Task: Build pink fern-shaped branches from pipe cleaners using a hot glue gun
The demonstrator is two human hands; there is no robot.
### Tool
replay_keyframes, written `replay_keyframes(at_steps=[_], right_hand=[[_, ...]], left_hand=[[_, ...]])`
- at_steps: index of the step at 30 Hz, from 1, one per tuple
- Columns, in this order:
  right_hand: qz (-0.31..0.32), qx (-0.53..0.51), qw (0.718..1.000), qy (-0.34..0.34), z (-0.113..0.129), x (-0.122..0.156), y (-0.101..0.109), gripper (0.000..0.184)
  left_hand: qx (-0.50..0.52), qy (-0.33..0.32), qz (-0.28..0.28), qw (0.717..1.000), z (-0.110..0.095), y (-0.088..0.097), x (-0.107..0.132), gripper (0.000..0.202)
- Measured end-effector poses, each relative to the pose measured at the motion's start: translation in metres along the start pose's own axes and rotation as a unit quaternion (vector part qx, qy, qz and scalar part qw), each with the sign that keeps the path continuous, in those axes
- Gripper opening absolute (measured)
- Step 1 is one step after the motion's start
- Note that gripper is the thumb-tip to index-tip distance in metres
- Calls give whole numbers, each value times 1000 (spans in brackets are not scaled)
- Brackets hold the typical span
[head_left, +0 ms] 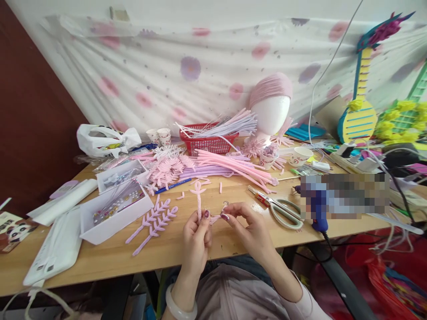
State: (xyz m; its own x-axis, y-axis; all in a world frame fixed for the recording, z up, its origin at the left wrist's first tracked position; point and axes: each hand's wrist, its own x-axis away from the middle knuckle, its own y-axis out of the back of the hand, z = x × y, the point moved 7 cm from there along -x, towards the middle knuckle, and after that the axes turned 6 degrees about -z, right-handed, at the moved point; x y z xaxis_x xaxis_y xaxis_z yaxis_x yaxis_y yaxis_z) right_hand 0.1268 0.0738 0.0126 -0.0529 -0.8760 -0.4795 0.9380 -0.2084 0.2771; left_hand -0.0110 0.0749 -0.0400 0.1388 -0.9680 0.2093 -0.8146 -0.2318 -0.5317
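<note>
My left hand (197, 234) is closed around a pale pink pipe cleaner stem (199, 200), which stands upright with small looped leaves at its top. To its right, my right hand (248, 224) pinches a pink pipe cleaner piece (216, 218) that reaches toward the left fingers. Whether that piece joins the stem cannot be made out. Finished-looking lilac leaf sprigs (155, 224) lie on the table left of my hands. Short pink offcuts (220, 187) rest just beyond my fingers. Behind them spreads a bundle of long pink pipe cleaners (230, 166).
Scissors (285, 209) and a blue glue gun (319, 209) lie at the right. White boxes of beads (113, 218) stand at the left. A red basket (208, 144) holds more pipe cleaners, beside a white mannequin head (271, 111). Paper cups (300, 156) and a blue pen (173, 186) are nearby.
</note>
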Motion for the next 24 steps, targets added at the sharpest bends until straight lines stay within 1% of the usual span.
replay_keyframes(at_steps=[2,5,9,17,19,24], right_hand=[[14,-7,1000,-21,-3,4,-2,13],[16,-27,999,-35,-5,6,-5,14],[16,-24,999,-26,-2,4,-8,15],[31,-13,999,-17,4,-1,-10,20],[33,-25,999,-24,3,-1,-9,20],[32,-53,997,-47,-6,0,-4,20]], left_hand=[[8,-2,-7,1000,-1,1,0,43],[4,-5,-7,1000,-1,1,0,43],[-15,-8,6,1000,-1,0,0,37],[-48,-19,33,998,-1,-3,2,35],[-49,-17,29,998,-2,-4,3,36],[-32,-16,-6,999,-3,-1,2,42]])
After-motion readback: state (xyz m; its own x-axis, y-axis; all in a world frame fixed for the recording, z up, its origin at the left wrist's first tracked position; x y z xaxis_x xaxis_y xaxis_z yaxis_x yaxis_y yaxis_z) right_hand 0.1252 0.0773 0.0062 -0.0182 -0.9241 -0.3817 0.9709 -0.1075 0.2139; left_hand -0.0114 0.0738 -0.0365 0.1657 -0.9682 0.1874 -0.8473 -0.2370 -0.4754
